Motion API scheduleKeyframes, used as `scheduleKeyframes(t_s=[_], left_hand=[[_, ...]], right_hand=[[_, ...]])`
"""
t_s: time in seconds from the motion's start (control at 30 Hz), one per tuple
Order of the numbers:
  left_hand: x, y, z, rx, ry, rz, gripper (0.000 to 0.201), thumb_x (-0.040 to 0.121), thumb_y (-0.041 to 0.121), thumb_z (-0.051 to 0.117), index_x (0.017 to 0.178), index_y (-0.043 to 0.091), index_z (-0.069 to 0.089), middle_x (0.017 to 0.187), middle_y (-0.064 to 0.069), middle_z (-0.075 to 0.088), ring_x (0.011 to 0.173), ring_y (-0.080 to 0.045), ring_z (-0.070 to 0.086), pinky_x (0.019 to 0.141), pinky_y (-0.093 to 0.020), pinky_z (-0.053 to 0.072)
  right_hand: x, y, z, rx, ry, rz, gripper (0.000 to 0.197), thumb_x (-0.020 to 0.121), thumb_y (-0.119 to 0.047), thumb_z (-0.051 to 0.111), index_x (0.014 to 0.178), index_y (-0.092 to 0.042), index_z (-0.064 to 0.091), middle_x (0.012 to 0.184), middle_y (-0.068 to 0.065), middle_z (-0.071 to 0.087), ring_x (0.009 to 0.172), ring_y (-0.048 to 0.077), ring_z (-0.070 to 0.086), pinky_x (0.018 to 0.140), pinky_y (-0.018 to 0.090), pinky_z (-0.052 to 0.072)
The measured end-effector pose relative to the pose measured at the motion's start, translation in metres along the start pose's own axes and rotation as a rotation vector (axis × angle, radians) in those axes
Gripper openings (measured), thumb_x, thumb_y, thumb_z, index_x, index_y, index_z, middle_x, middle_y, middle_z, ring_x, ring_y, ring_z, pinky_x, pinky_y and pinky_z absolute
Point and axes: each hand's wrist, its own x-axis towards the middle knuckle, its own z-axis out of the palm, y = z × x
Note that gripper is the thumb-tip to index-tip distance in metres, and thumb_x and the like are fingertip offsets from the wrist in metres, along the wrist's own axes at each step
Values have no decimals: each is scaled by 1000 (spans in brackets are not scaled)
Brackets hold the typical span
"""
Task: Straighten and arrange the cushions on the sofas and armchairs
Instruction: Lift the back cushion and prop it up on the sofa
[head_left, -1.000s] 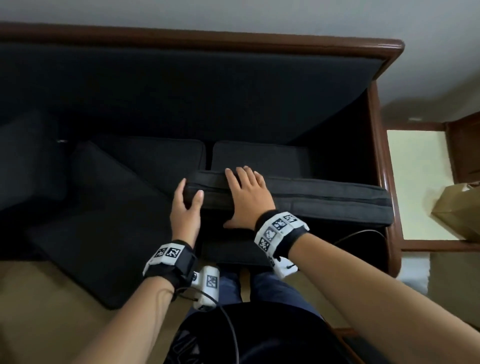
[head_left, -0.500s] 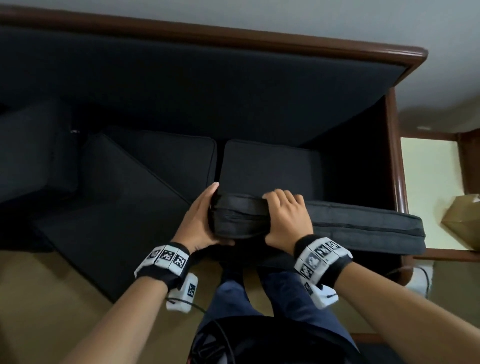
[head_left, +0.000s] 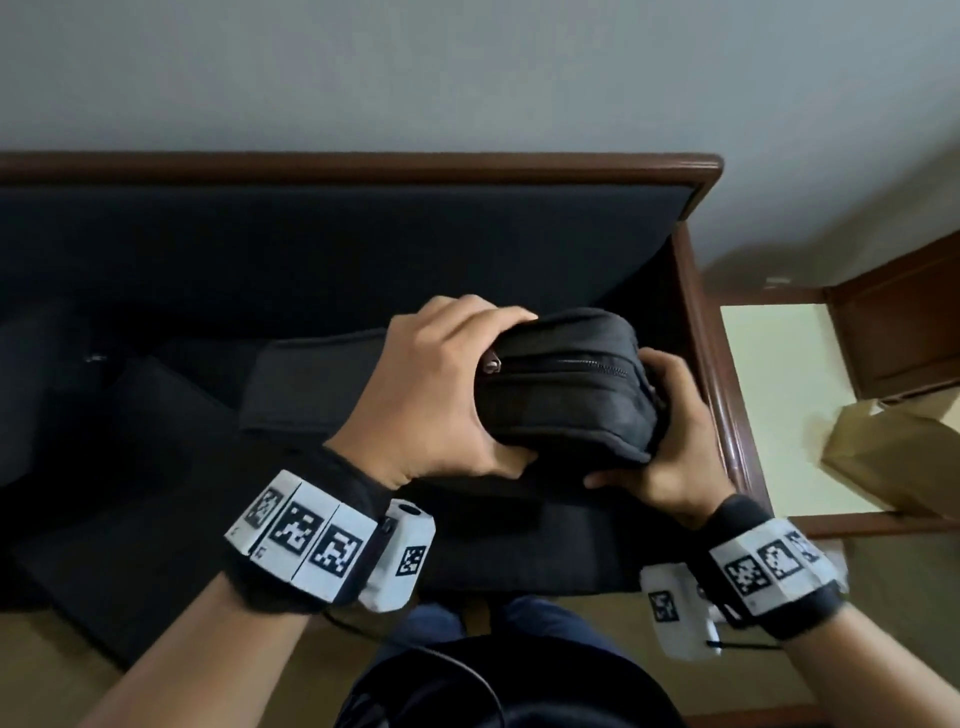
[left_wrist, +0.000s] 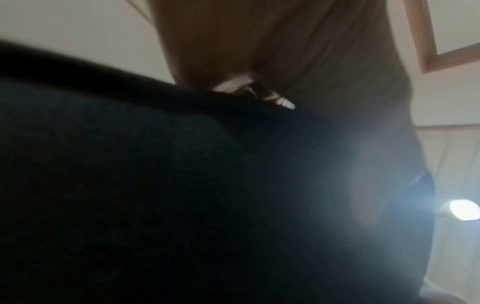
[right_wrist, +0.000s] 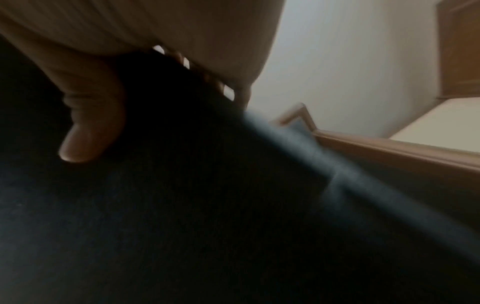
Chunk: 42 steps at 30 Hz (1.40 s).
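Observation:
I hold a dark grey seat cushion lifted off the sofa, its short zipped end turned toward me. My left hand grips its left side, fingers over the top and thumb underneath. My right hand grips its right side from below. In the right wrist view my thumb presses into the dark cushion fabric. The left wrist view shows mostly the same cushion, blurred. Another dark cushion lies on the seat behind my left hand, and a skewed one hangs over the front at the left.
The sofa has a dark padded back and a brown wooden frame with an armrest just right of my hands. Beyond it stands a side table with a cream top and a brown paper bag. Tan floor lies below.
The cushion that lay flat along the seat's front edge has been lifted and turned end-on. Both hands moved up and right and now grip its sides.

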Motion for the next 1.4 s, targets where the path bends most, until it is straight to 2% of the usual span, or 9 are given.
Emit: scheduleKeyframes(t_s=[0.17,0.23,0.33,0.47,0.67,0.8,0.93,1.17,1.4], left_hand=[[11,-4,53,155,-253,-153,101,47,62,68,138,23,53,131,5,57,125,-21,50,101,-45,41],[24,2,71,175,-229,-138,102,53,63,69,143,20,49,140,2,54,132,-23,47,106,-43,38],[44,15,85,112,-277,-149,101,68,55,74,153,21,32,158,4,33,148,-17,25,116,-39,21],[43,1,85,214,-362,-114,100,77,51,69,158,28,14,166,11,7,153,-12,2,118,-38,9],[11,-81,26,373,-296,-375,128,43,79,74,154,39,23,160,8,27,149,-19,22,111,-46,23],[-28,-120,12,5,-156,-439,128,35,75,75,149,37,33,149,12,34,139,-8,35,112,-44,32],[-44,-118,19,-145,11,-398,118,35,60,84,141,26,47,129,10,46,117,11,44,104,-3,27],[-26,-47,13,-136,132,-231,94,41,32,92,128,27,57,114,6,56,103,-9,57,96,-25,46],[26,31,9,-10,63,36,89,51,44,83,132,22,55,110,1,59,96,-18,52,90,-32,42]], right_hand=[[4,36,9,105,-76,290,103,37,-33,83,127,-53,38,131,0,55,122,17,57,102,46,50],[10,36,0,22,-20,369,109,34,-34,76,135,-43,34,135,3,55,127,23,54,107,51,46],[18,22,-22,-335,-36,320,118,42,-37,74,150,-23,27,150,8,41,137,29,42,114,48,37],[31,3,-20,-853,-212,351,116,56,-45,76,153,-34,15,159,2,20,144,45,15,116,61,23],[46,4,-14,-1010,-191,342,120,39,-53,89,143,-29,35,142,0,40,129,40,28,102,60,38],[44,1,-12,-1125,-212,265,116,36,-46,87,138,-21,38,131,5,45,127,38,40,106,66,32],[55,-16,9,-1072,-423,208,127,45,-60,83,148,-20,23,142,5,38,135,34,36,116,60,20],[42,-5,-2,-871,-215,-46,110,26,-54,79,127,-22,53,107,0,62,92,31,61,80,44,48],[3,45,-34,-272,-68,87,106,32,-39,87,128,-45,43,128,-3,57,119,19,55,99,38,45]])
